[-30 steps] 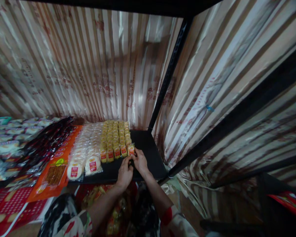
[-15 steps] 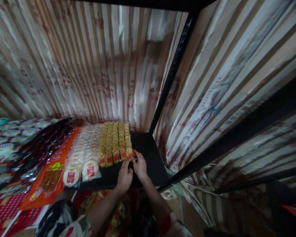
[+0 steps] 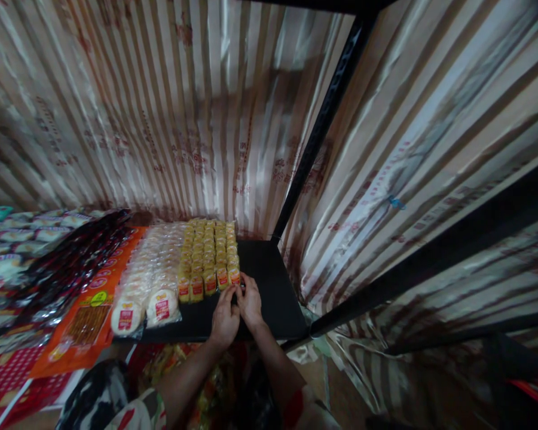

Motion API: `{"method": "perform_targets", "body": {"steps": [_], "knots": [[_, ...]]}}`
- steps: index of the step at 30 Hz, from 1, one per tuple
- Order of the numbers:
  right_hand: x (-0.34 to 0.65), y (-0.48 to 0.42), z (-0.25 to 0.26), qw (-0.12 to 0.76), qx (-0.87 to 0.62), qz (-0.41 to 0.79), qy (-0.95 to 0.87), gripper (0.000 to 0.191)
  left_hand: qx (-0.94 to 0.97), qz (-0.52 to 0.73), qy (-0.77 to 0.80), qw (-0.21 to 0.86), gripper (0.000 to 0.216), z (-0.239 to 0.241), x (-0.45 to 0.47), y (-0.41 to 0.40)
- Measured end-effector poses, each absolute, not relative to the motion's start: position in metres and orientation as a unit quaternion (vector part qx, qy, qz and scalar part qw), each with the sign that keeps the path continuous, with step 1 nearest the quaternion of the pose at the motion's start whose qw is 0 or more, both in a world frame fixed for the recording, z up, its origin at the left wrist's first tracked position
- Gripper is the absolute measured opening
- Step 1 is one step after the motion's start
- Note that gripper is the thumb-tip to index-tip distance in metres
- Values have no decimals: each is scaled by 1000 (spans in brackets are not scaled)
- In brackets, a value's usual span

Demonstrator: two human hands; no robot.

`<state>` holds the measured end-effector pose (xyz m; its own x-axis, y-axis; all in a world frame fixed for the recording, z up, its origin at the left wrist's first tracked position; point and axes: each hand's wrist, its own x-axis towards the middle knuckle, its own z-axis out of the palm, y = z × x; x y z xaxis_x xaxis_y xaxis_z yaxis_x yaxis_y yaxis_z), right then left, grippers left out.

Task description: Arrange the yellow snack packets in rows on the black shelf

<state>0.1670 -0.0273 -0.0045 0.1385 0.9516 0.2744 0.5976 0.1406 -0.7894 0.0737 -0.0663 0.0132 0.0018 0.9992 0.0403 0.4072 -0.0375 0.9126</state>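
Small yellow snack packets (image 3: 209, 254) with red labels stand in several tight rows on a black shelf (image 3: 269, 286). At the near end of the rightmost row is the front packet (image 3: 234, 276). My left hand (image 3: 225, 316) is closed, its fingertips at the lower edge of that packet. My right hand (image 3: 250, 303) is closed too, with its fingers along the packet's right side and lower corner. Both sets of fingertips meet there and partly cover the packet's bottom.
Left of the yellow rows lie clear-wrapped round white cakes (image 3: 162, 307), then orange snack bags (image 3: 89, 316), dark glossy packs (image 3: 67, 263) and white packs (image 3: 9, 269). A black post (image 3: 316, 134) rises at the shelf's back corner before striped curtains (image 3: 197, 119). A red basket (image 3: 9, 388) is below.
The view has shifted slightly. My hands stay at the front packet of the rightmost row with almost the same grip, and the rows look unchanged.
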Motion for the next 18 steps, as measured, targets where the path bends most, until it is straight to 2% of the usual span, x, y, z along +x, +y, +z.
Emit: {"method": "perform_targets", "body": {"steps": [12, 15, 18], "knots": [[153, -72, 18, 482, -641, 198, -563, 39, 635, 397, 567, 344, 37, 17, 38, -118], [139, -108, 16, 510, -612, 250, -550, 37, 662, 370, 548, 353, 31, 1, 14, -148], [120, -143, 4, 477, -586, 325, -569, 31, 655, 301, 580, 380, 26, -20, -13, -172]]}}
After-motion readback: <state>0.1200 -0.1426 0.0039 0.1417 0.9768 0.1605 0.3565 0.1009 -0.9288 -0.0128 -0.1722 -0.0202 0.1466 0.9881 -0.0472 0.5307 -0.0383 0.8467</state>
